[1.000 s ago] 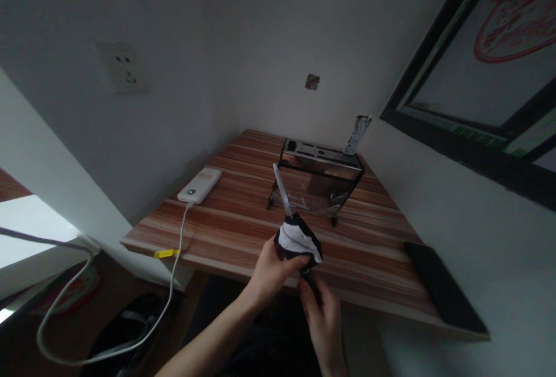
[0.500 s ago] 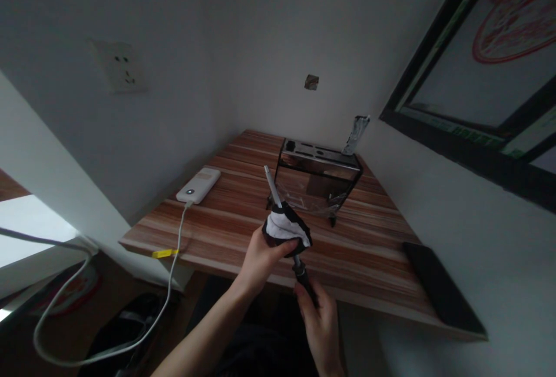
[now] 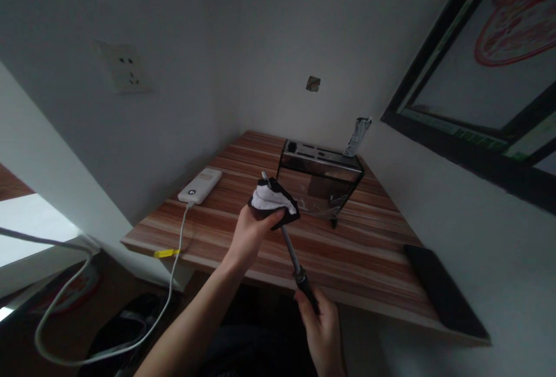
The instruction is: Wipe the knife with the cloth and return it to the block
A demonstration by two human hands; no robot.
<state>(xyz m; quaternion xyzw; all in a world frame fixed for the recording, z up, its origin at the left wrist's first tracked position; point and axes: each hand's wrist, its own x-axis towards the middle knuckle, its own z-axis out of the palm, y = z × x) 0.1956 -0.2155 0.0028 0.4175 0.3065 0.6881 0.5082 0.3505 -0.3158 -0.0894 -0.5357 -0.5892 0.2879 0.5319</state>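
My left hand (image 3: 251, 231) is wrapped round a black-and-white cloth (image 3: 274, 198), which is folded about the upper part of a thin grey rod. This rod looks like a sharpening steel (image 3: 291, 248); its tip pokes out just above the cloth. In my right hand (image 3: 322, 325) is the steel's black handle, gripped below its collar. Both hands are over the front edge of the wooden table. Beyond them stands a black-framed knife rack (image 3: 320, 163) with clear sides and a slotted top. A dark-patterned upright piece (image 3: 358, 136) sticks up from its right end.
On the wooden table (image 3: 243, 165), a white power bank (image 3: 200, 186) lies at the left with a white cable (image 3: 172, 273) hanging off the edge. A yellow tag (image 3: 165, 253) is at the front edge. A black flat object (image 3: 445, 293) lies at the right, below a framed picture (image 3: 490, 93).
My left hand and the cloth have slid up the rod, away from the handle, so more shaft shows below and less tip above. My right hand has stayed nearly in place.
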